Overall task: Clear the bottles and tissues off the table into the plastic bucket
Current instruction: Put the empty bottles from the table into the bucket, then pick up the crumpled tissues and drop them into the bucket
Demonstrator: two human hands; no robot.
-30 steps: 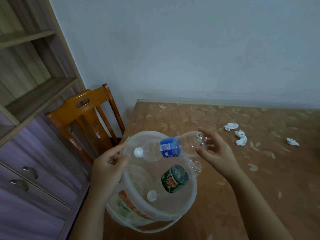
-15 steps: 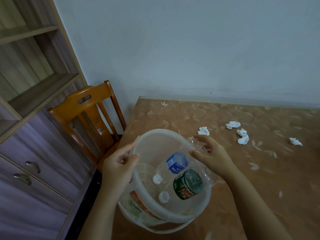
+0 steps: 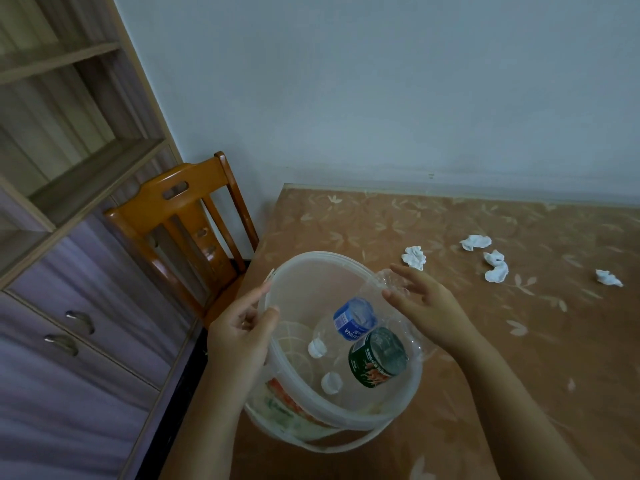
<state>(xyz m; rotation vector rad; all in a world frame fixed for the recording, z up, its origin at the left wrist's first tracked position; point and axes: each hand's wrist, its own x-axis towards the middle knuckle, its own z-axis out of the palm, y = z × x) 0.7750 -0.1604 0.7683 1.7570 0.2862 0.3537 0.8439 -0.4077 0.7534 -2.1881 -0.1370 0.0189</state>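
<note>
Tissues (image 3: 414,257) were scattered on the table (image 3: 450,393) far-right of the bucket (image 3: 311,289), nearest the open, empty right hand (image 3: 429,306), while the rim was pinched by the left hand (image 3: 239,334) and bottles (image 3: 355,318) lay inside.

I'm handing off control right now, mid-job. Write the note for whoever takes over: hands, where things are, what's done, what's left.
Hands: the left hand grips the bucket by its rim, at the left edge of the table. The right hand is open, fingers straight, beside the raised base of the blue-label bottle.
Done: the blue-label bottle and green-label bottle are in the bucket, caps down.
Left: the crumpled tissues on the table, the others further right.
</note>
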